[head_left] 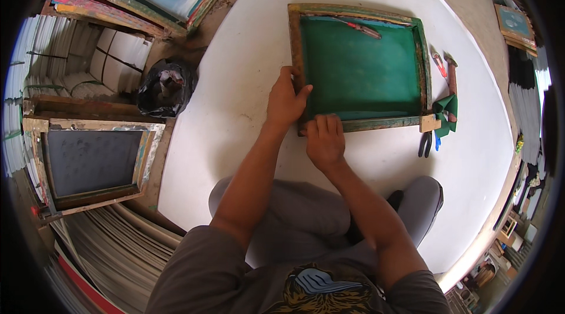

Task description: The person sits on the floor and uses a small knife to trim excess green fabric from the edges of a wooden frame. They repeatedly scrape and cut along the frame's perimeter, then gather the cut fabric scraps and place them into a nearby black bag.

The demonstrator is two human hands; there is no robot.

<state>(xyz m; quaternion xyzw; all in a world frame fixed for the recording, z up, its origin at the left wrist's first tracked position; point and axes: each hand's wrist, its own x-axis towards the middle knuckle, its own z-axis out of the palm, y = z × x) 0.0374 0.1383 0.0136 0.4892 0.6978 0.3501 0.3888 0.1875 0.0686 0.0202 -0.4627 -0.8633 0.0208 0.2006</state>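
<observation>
A wooden screen-printing frame [425,67] with green mesh [359,72] lies on a white board in front of me. My left hand [287,101] grips its left rail, thumb over the wood and fingers along the outer side. At the near left corner my right hand [325,142] is closed, its bent fingers over the lower rail; whether they also pinch something small is hidden. A red-handled screwdriver [362,30] rests inside the frame by the far rail.
Right of the frame lie a hammer [452,75], red-handled pliers [439,64], green scraps [445,115], a small wood block [429,123] and a black-handled tool [425,144]. Leftward stand a black bag [166,87] and another framed screen [94,158]. The white board [247,49] spreads beneath.
</observation>
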